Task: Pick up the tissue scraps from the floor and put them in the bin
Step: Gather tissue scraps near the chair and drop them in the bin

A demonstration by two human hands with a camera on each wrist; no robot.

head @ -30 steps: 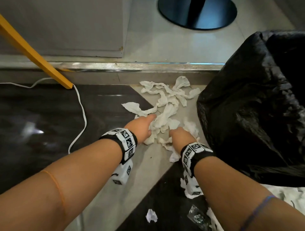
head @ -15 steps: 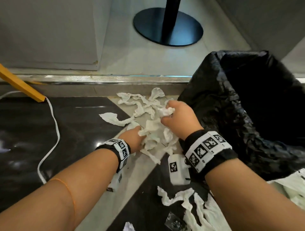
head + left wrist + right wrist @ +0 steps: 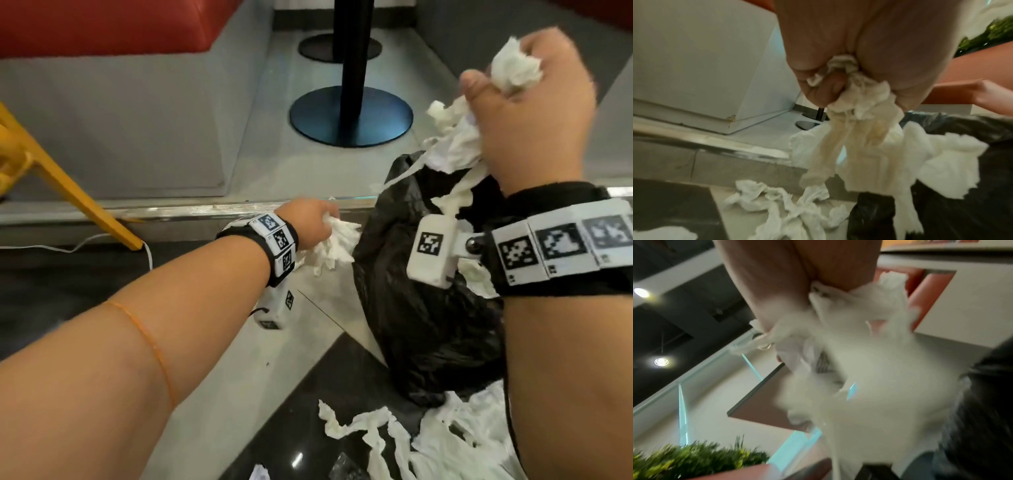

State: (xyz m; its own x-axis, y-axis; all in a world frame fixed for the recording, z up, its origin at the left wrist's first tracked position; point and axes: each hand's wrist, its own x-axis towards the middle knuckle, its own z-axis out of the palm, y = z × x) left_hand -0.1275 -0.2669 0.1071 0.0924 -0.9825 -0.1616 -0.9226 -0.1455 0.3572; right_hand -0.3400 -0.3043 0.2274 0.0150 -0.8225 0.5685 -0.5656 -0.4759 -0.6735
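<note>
Gripping tissue scraps in both fists beside the black bin bag (image 3: 421, 318).
Right hand (image 3: 534, 113) raised above the bag mouth, fingers clenched round a trailing wad (image 3: 455, 144); left hand (image 3: 308, 222) low at the bag's side, fingers curled tight on another bunch (image 3: 337, 243). More scraps (image 3: 428, 442) lying on the floor (image 3: 212, 394) near the bag's base.

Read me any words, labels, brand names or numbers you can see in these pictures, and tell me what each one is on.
No readable text in any view.
Left wristband: black-and-white square marker patterns only, no letters.
Right wristband: the same kind of markers; tiny marks beneath them are too small to read.
Camera box on the right wrist: one marker, no words.
Bin bag and tissue scraps: no print visible.
</note>
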